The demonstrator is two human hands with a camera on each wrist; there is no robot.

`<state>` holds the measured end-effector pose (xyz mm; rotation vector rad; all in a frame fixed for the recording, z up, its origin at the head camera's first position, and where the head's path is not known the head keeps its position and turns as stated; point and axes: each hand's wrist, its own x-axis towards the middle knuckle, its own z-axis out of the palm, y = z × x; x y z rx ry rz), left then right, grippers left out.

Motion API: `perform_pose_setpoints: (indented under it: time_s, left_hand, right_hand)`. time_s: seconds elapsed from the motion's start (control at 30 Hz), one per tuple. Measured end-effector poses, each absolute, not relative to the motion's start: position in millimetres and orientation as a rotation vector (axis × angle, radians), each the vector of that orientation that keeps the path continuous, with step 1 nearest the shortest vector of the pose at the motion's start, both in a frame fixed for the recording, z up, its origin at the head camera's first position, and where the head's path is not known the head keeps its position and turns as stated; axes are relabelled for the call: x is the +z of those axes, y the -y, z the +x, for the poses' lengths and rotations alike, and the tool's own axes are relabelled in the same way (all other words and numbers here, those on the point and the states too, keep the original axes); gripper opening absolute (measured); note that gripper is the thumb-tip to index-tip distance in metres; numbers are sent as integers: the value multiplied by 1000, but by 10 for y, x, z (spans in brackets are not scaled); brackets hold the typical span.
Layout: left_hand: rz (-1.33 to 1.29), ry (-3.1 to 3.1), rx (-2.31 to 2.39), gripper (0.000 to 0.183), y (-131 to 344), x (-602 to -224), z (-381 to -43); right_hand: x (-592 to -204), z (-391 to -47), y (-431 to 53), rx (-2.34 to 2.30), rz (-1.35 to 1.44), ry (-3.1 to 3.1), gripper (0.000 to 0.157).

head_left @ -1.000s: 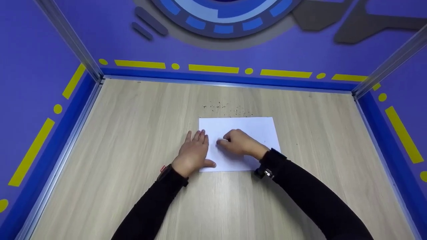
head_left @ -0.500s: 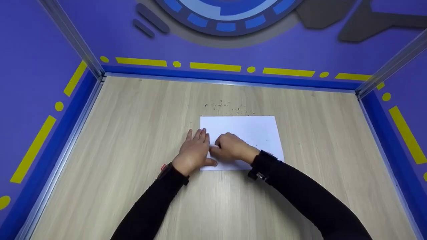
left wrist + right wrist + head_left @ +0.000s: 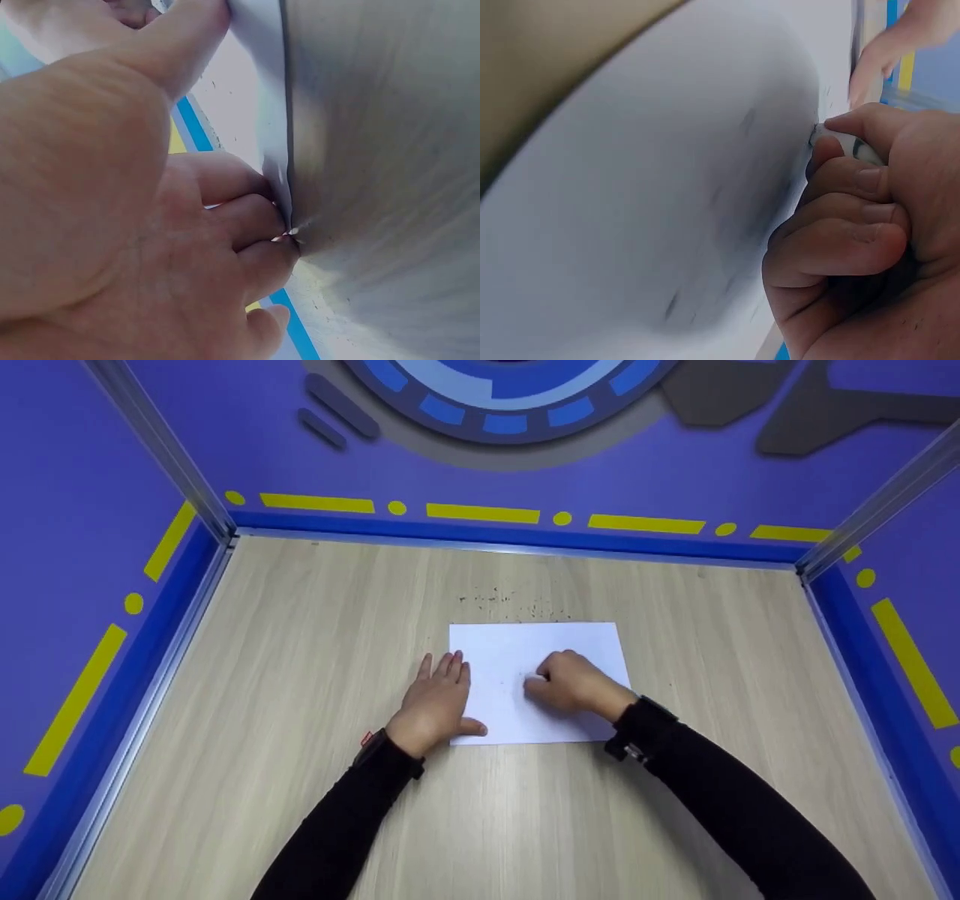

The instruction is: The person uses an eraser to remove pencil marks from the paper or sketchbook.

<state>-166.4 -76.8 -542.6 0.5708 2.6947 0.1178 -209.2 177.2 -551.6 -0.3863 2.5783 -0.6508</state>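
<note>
A white sheet of paper (image 3: 491, 649) lies flat on the wooden table. My left hand (image 3: 433, 706) rests with straight, spread fingers across the sheet's left edge, the thumb lying on its lower left part. Over the right half of the paper, my right hand (image 3: 571, 684) pinches a small white eraser (image 3: 846, 141) with a dark band. In the right wrist view the eraser's tip touches the paper between thumb and forefinger, and the other fingers curl into the palm. Faint grey smudges and a few dark crumbs show on the sheet.
Dark crumbs (image 3: 495, 596) are scattered on the table (image 3: 337, 622) just beyond the paper's far edge. Blue-purple panels (image 3: 480, 472) with yellow markings and metal edging bound the table at the back and both sides.
My right hand slid a little left towards the left hand with the eraser, then swept back right, ending farther right than at first. The left hand stays put on the paper.
</note>
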Motion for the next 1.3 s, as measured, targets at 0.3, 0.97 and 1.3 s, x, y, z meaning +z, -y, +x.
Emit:
perform_pose_setpoints:
  time_s: [0.3, 0.97, 1.3]
  left_hand:
    - [557, -2677, 154, 118, 804, -5435, -1649]
    - [556, -2660, 172, 117, 782, -5417, -1664]
    - [565, -2675, 180, 117, 742, -5423, -1672]
  right_hand:
    - [-5531, -2045, -2102, -785, -357, -2601, 57]
    - [-5426, -2044, -2555, -921, -57, -2539, 55]
    - [-5417, -2094, -2017, -765, -166, -2504, 56]
